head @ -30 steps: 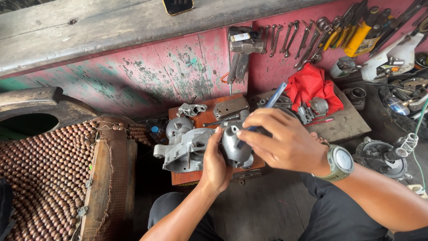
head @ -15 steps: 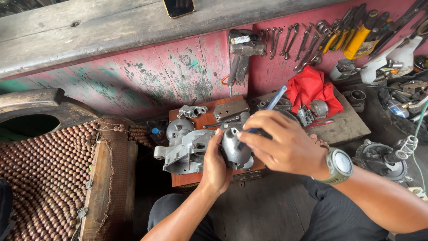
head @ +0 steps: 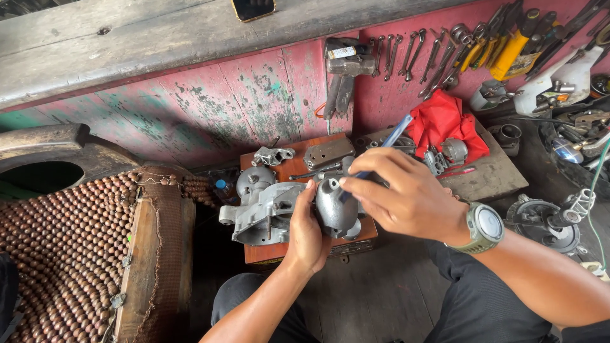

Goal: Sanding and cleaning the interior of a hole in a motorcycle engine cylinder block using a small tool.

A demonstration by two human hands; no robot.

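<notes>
My left hand (head: pixel 309 228) is closed around a rounded grey metal housing (head: pixel 335 206), thumb up along its left side, holding it over the small brown tabletop (head: pixel 287 170). My right hand (head: pixel 406 197) comes in from the right, fingers pinched together on a thin blue-handled tool (head: pixel 387 141) whose lower end rests against the top of the housing; the handle slants up and to the right. A grey-green watch (head: pixel 484 227) sits on that wrist.

Just left of the housing, a larger grey cast engine casing (head: pixel 260 206) lies on the tabletop, touching my left hand. Behind the housing, toward the wall, lie a small metal bracket (head: pixel 272 155) and a flat grey plate (head: pixel 328 152). To the right of the housing, a red cloth (head: pixel 443 124) lies on a wooden board (head: pixel 492 174) with small metal parts on it. Well above the housing, spanners (head: pixel 406 54) hang on the red wall, and a yellow bottle with a label (head: pixel 513 47) stands farther right. Far left of the housing is a brown beaded seat cover (head: pixel 67 248).
</notes>
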